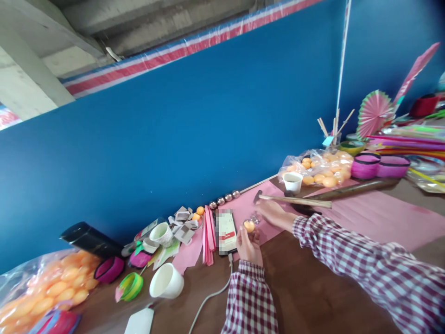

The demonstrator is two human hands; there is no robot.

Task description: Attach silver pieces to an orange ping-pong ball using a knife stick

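My left hand (249,246) is closed on a small orange ball (249,226), held between the fingertips just right of the phone. Slightly farther back, my right hand (274,214) reaches leftward over pink paper (269,190) with its fingers stretched out; they look blurred and nothing shows in them. A hammer (299,200) with a wooden handle and dark head lies right behind the right hand; whether they touch is unclear. Small shiny clear bits (256,217) lie between the two hands. The phone (226,232), lit and plugged to a white cable (212,297), rests left of my left hand.
Bags of orange balls stand at far left (62,283) and back right (327,169). White cups (167,281), a green tape roll (130,286), pink strips (207,236) and metallic balls (220,201) lie left. A blue partition (194,120) borders the table behind.
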